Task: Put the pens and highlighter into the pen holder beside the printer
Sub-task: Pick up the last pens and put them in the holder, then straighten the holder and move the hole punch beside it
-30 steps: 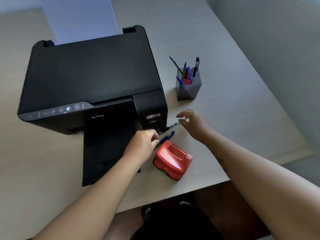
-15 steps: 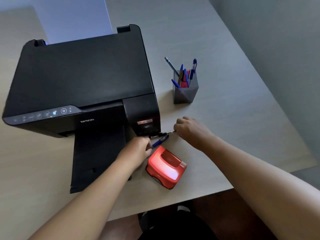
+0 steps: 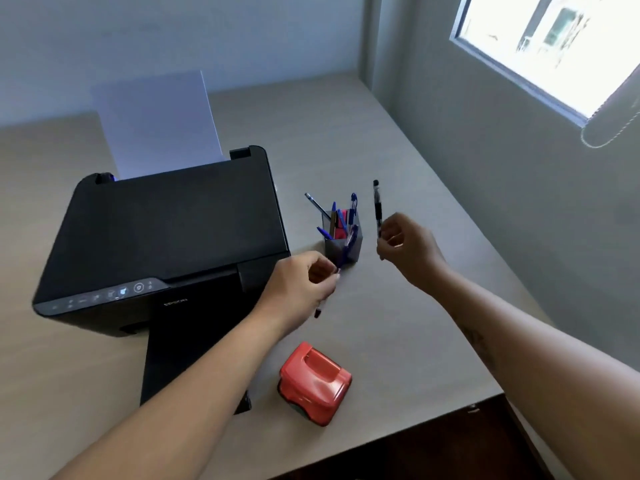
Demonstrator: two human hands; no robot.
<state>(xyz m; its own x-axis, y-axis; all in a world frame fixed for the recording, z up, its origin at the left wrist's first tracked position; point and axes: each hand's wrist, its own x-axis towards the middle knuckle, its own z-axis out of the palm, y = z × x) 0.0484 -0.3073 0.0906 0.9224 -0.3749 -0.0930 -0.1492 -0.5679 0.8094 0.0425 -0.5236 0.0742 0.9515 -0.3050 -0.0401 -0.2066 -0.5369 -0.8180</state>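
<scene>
A dark grey pen holder stands on the desk right of the black printer, with several blue pens and a pink highlighter in it. My left hand is shut on a blue pen, raised just in front of the holder, its tip pointing toward the holder. My right hand is shut on a black pen, held upright to the right of the holder and above the desk.
A red hole punch sits near the desk's front edge. White paper stands in the printer's rear feeder, and the printer's output tray sticks out toward me. A grey wall with a window runs along the right.
Both hands have lifted off the desk by the printer's front corner, each with a pen, and moved up toward the holder. The camera has tilted upward.
</scene>
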